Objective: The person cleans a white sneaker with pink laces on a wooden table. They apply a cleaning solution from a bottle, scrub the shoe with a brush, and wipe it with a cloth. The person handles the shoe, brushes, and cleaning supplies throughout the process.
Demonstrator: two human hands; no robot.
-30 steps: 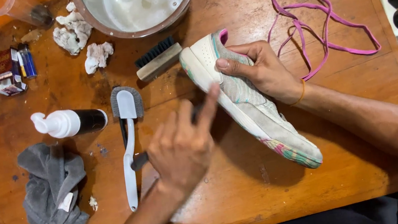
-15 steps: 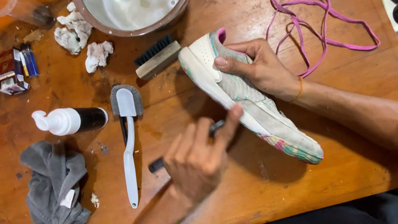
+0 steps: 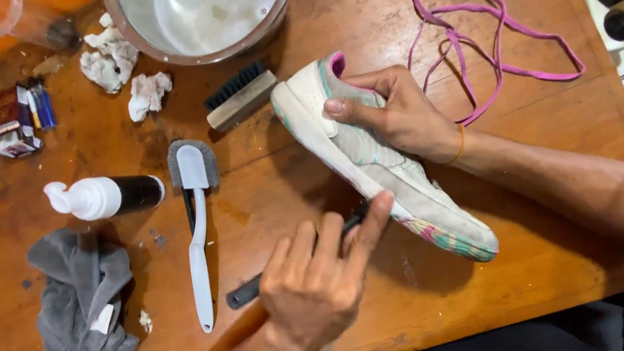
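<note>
A pale sneaker with a pink lining and a multicoloured toe lies on its side on the wooden table. My right hand grips it at the heel and opening. My left hand holds a small black brush, whose handle sticks out to the left. The brush head, hidden under my fingers, presses against the sneaker's sole edge near the middle.
A white-handled brush, a wooden brush, a black-and-white foam bottle and a grey cloth lie to the left. A metal bowl of soapy water, white wads and pink laces sit at the back.
My left hand with the black brush has slid down and right along the sneaker's sole edge. The right hand has kept its hold on the heel.
</note>
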